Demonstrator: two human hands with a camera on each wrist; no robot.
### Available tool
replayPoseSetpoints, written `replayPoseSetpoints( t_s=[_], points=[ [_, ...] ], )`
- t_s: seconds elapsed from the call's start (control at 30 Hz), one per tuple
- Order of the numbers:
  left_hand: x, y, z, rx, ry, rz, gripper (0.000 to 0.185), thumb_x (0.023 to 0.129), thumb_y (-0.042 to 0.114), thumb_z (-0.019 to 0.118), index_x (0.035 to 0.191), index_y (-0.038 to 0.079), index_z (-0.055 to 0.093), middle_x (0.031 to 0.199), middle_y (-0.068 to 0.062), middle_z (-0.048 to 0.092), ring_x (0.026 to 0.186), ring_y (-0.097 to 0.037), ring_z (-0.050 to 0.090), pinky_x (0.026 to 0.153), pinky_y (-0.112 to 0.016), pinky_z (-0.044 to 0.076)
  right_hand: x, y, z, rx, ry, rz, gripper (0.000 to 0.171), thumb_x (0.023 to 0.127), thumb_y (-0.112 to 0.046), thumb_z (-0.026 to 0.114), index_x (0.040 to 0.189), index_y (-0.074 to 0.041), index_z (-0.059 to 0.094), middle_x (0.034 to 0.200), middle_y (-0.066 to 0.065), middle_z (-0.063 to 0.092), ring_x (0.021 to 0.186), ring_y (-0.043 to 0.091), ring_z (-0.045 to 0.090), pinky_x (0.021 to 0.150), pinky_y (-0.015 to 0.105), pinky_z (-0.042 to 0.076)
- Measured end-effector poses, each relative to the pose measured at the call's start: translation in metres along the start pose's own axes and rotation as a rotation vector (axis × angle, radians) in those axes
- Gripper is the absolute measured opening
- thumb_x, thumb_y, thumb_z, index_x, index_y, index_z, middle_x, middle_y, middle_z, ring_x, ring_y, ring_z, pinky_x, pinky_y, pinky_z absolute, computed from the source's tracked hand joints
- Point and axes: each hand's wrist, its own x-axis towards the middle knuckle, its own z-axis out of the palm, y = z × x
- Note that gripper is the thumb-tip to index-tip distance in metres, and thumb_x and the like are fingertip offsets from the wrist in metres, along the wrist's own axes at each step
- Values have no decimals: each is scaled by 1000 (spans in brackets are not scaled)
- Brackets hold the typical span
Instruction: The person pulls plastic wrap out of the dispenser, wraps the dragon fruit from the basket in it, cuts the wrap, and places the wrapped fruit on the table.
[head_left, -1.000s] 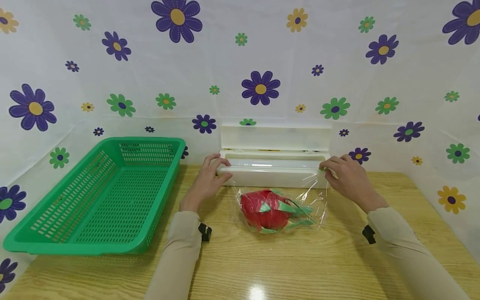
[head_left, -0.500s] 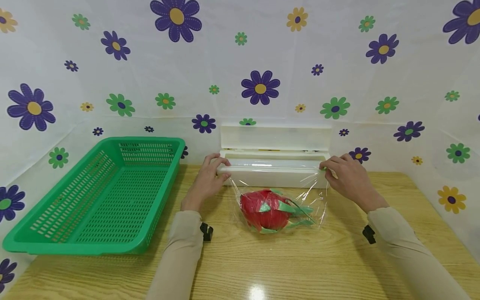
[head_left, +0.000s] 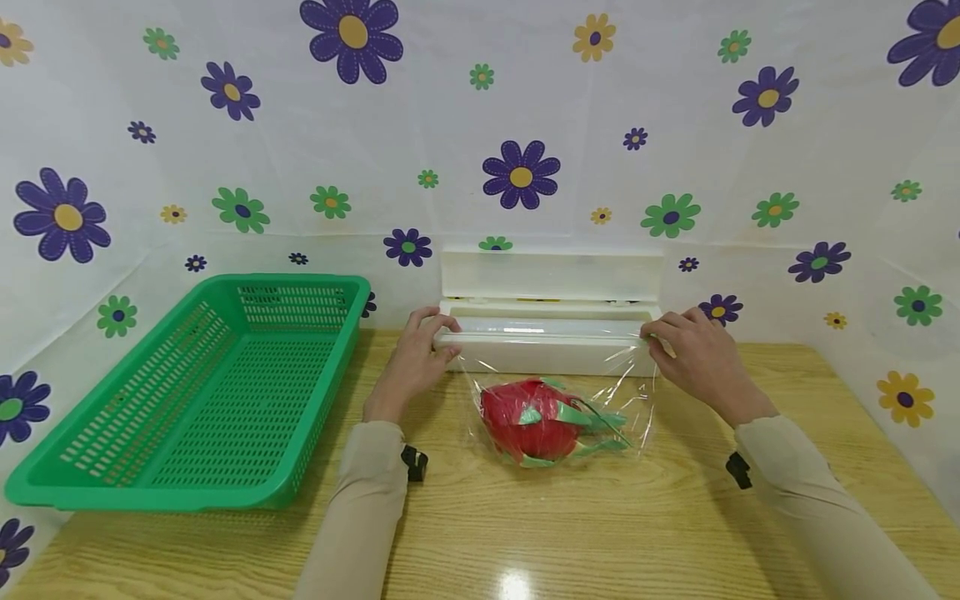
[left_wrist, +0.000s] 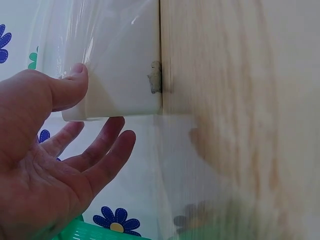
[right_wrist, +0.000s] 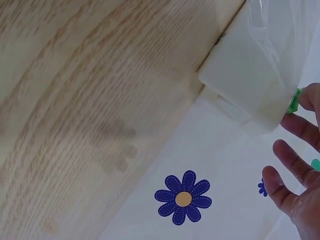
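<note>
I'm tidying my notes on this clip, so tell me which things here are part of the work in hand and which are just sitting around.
In use:
left hand
right hand
cling film dispenser
cling film
red dragon fruit

Lying about:
green basket, apart from both hands
wooden table
flowered backdrop

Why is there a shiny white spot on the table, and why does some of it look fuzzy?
Head view: a lamp's glare on the glossy table; the wrap glints over the red fruit. Left wrist view: wood and wrap near the bottom are blurred, the left hand sharper. Right wrist view: clear, soft finger shadows.
</note>
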Motion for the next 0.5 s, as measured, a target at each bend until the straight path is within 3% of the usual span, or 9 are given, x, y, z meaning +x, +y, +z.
replayPoseSetpoints(
  t_s=[0.3,0.5],
  points=[
    [1,0,1,13,0,-15,24,103,22,62,127,19,60,164,-11,28,117,-34,58,113,-57,43,-1,0,0,-18,17,3,10,88,-6,75,98,-8,77,92,8,76,79,32,62,56,42,52],
    [1,0,1,19,3,-13,24,103,22,62,127,18,60,164,-11,28,113,-33,59,111,-56,45,-2,0,0,-14,24,1,10,88,-6,75,98,-7,76,92,9,76,78,32,62,56,41,51]
  ],
)
